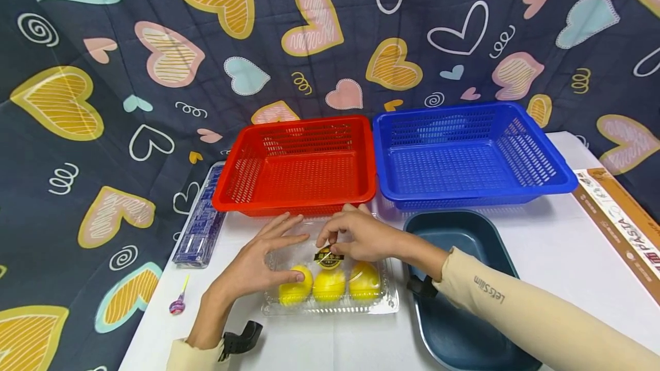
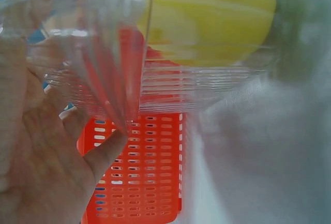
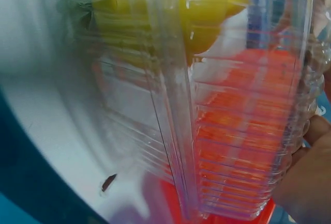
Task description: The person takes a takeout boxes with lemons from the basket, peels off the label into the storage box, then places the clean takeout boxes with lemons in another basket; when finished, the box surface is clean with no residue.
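A clear plastic clamshell box (image 1: 337,306) sits on the white table, with yellow rounded fruits (image 1: 329,285) in its near row. Its transparent lid bears a black and gold label (image 1: 329,257). My left hand (image 1: 252,265) lies along the box's left side, fingers spread and thumb over the near-left fruit. In the left wrist view, a fingertip (image 2: 111,149) meets the box's rim. My right hand (image 1: 361,235) is over the lid, its fingers bent and its thumb and index fingertips at the label's upper edge. Whether they pinch the label cannot be made out.
Behind the box stand a red basket (image 1: 294,208) and a blue basket (image 1: 479,194). A dark teal tray (image 1: 464,325) lies under my right forearm. At left are a lollipop (image 1: 177,304) and a blue patterned pack (image 1: 195,245); a pasta box (image 1: 621,228) lies far right.
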`<state>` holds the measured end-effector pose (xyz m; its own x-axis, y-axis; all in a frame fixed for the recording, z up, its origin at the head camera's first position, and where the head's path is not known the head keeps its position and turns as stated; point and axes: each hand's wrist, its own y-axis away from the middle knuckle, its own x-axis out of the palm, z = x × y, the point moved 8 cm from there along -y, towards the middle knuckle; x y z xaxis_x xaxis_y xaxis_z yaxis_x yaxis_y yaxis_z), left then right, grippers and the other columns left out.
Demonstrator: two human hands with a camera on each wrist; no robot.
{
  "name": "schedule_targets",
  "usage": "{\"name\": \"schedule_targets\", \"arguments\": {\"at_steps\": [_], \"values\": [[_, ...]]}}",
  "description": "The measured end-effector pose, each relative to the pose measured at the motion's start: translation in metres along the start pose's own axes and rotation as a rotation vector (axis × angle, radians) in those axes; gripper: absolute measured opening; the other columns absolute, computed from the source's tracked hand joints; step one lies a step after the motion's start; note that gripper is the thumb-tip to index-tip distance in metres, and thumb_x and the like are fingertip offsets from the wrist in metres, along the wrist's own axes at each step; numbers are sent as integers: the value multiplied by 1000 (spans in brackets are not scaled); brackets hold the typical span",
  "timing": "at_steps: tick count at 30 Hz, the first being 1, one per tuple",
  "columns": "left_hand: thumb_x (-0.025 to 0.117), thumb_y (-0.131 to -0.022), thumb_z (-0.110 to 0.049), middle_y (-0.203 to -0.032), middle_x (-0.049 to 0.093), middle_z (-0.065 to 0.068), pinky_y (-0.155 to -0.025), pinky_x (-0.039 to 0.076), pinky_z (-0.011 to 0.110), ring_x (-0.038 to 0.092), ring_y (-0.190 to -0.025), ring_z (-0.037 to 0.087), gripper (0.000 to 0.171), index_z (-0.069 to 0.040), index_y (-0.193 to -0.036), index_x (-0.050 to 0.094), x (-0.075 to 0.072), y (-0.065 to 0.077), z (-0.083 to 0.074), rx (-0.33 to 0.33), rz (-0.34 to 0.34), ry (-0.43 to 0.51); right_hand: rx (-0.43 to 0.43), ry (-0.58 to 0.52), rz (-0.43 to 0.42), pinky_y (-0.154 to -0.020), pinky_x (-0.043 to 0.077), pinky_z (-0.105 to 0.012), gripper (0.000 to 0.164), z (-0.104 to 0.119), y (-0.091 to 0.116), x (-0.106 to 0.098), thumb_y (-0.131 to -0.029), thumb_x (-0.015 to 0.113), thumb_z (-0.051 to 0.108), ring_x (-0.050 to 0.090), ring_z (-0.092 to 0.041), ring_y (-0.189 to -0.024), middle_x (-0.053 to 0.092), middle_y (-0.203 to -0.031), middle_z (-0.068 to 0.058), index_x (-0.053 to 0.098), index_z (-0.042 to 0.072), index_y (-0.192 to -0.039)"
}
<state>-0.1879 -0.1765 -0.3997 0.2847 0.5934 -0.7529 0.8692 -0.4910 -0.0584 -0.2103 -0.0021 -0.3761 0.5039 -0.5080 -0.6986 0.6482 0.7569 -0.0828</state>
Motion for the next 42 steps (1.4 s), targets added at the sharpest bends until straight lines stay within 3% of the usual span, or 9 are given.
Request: {"name": "schedule_targets", "arguments": {"at_steps": [6, 13, 19, 26, 29, 37, 42], "values": [[88, -75, -44, -163, 38, -15, -116, 26, 74, 16, -160, 24, 70, -27, -139, 65, -1, 1, 1, -11, 1, -5, -1, 7, -18, -97, 28, -42, 14, 1, -1, -2, -92, 72, 12, 51, -16, -102, 69, -93, 11, 79, 24, -92], [89, -75, -42, -163, 38, -15, -116, 27, 74, 16, -160, 25, 69, -28, -138, 65, -1, 0, 1, -11, 1, -5, 0, -41, -4, -96, 30, -40, 14, -1, 0, -3, -94, 70, 12, 56, -24, -100, 74, -94, 14, 79, 23, -93], [88, -75, -45, -163, 38, -16, -116, 27, 73, 16, -160, 24, 70, -27, -138, 65, 0, 0, 2, -7, 2, -9, -39, -52, -24, -94, 39, -39, 14, 3, 1, -9, -95, 69, 11, 56, -12, -93, 75, -93, 15, 79, 21, -96], [88, -75, -44, -163, 37, -17, -116, 26, 74, 16, -160, 26, 70, -25, -138, 66, 0, 0, 3, -21, 10, -20, -95, -141, -95, -83, 52, -31, 13, 12, 8, -33, -96, 68, 9, 58, -11, -85, 76, -98, 6, 77, 15, -104], [88, -75, -44, -163, 38, -17, -116, 26, 74, 16, -160, 27, 69, -26, -138, 66, 0, 0, 2, -22, 10, -23, -62, -179, -102, -76, 52, -28, 17, 10, 14, -43, -96, 68, 9, 58, -14, -84, 76, -102, 4, 75, 15, -111], [89, -75, -44, -163, 38, -17, -117, 24, 73, 15, -160, 24, 69, -31, -138, 65, 0, 0, 3, -19, 12, -12, -19, -201, -150, -78, 52, -27, 25, -2, 42, -69, -95, 69, 8, 59, -18, -87, 75, -109, 2, 74, 14, -119], [88, -75, -45, -163, 37, -17, -117, 24, 73, 15, -160, 25, 70, -30, -139, 64, 0, 0, 3, -18, 7, -12, 32, -211, -184, -78, 52, -27, 25, -13, 58, -82, -95, 71, 10, 60, -19, -88, 75, -107, 6, 75, 21, -117]]}}
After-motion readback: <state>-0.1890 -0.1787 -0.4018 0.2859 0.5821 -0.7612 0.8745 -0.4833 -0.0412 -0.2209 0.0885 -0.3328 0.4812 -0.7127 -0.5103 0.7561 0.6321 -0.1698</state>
